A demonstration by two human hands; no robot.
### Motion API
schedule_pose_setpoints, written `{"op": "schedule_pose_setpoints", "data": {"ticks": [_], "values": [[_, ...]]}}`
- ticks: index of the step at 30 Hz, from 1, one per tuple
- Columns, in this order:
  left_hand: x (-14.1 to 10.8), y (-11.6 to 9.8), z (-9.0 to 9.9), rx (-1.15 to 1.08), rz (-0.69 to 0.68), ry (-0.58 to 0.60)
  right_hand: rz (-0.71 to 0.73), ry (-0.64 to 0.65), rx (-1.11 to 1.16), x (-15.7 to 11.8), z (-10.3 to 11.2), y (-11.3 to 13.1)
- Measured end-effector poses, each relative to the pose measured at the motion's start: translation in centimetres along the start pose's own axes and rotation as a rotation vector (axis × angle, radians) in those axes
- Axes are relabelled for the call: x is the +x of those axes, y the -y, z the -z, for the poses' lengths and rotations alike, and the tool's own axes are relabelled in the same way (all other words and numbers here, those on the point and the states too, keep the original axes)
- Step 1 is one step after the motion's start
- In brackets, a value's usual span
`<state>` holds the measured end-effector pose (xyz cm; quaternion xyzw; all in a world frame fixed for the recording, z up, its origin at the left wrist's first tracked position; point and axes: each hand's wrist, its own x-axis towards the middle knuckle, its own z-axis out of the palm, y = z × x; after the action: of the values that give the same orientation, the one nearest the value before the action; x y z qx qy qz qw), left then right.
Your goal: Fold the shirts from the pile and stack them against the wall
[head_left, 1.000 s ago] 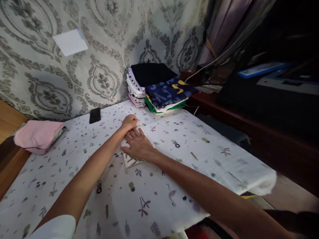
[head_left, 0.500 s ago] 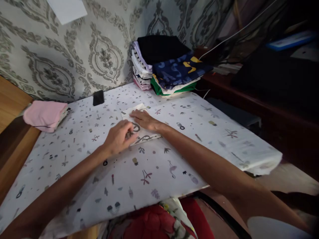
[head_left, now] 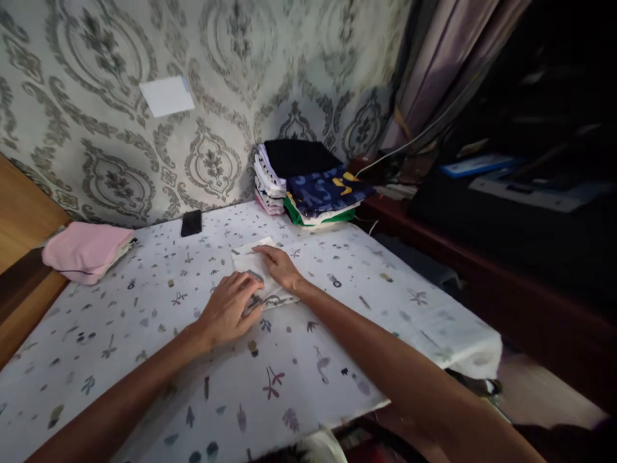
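A small folded white cloth with a grey pattern (head_left: 247, 258) lies on the printed white sheet (head_left: 159, 321) that covers the table. My left hand (head_left: 232, 305) rests at the cloth's left and near side, fingers apart and bent over its edge. On the right part of the cloth lies my right hand (head_left: 279, 265), its fingers reaching toward the far edge. Both hands partly cover the cloth. Neither hand has closed round it.
Folded clothes, topped by a black one (head_left: 301, 157) and a navy one (head_left: 325, 191), stand at the back by the wall. A phone (head_left: 191, 223) and a pink folded cloth (head_left: 89, 249) lie farther left. Dark furniture (head_left: 482, 276) borders the right side.
The camera view has tilted up, showing more wall. My left hand has lowered and spread its fingers over the cloth. My right hand stays on the cloth, slightly shifted.
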<state>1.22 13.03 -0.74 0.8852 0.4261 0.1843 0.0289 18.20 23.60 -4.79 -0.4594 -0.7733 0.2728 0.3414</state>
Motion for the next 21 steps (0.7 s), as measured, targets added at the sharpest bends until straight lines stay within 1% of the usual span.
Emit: {"op": "schedule_pose_setpoints", "data": {"ticks": [1, 3, 5, 6, 7, 9, 10, 12, 13, 15, 17, 19, 20, 21], "values": [[0.3, 0.4, -0.3, -0.076, 0.085, -0.071, -0.056, -0.06, -0.011, 0.0, 0.3, -0.1], [1.0, 1.8, -0.9, -0.264, 0.311, -0.232, -0.172, -0.146, -0.098, -0.1, 0.9, -0.1], [1.9, 3.2, -1.1, -0.567, 0.569, -0.342, -0.23, -0.173, -0.193, -0.5, 1.4, 0.4], [2.3, 3.9, -1.0, -0.766, 0.69, -0.355, -0.237, -0.167, -0.235, -0.7, 1.5, 0.8], [2.7, 4.3, -0.8, -0.972, 0.79, -0.339, -0.246, -0.154, -0.279, -0.9, 1.5, 1.3], [3.3, 4.5, -0.5, -1.312, 0.927, -0.254, -0.264, -0.115, -0.357, -1.3, 1.4, 2.1], [3.6, 4.3, -0.5, -1.418, 0.975, -0.205, -0.27, -0.096, -0.379, -1.5, 1.4, 2.4], [4.1, 3.4, -0.8, -1.537, 1.027, -0.149, -0.271, -0.08, -0.363, -1.7, 1.2, 2.6], [4.4, 2.9, -1.2, -1.573, 1.037, -0.153, -0.267, -0.085, -0.326, -1.7, 1.2, 2.5], [5.1, 1.9, -1.9, -1.618, 1.0, -0.218, -0.273, -0.111, -0.175, -1.6, 1.2, 2.0], [5.6, 1.2, -1.9, -1.61, 0.915, -0.283, -0.33, -0.186, 0.149, -1.4, 1.4, 1.3], [6.0, 0.8, -0.9, -1.592, 0.822, -0.291, -0.407, -0.259, 0.486, -1.3, 1.9, 0.7], [6.0, 0.7, -0.1, -1.596, 0.771, -0.274, -0.423, -0.261, 0.653, -1.4, 2.2, 0.6], [6.1, 0.6, 0.8, -1.607, 0.724, -0.249, -0.414, -0.234, 0.813, -1.7, 2.6, 0.6]]}}
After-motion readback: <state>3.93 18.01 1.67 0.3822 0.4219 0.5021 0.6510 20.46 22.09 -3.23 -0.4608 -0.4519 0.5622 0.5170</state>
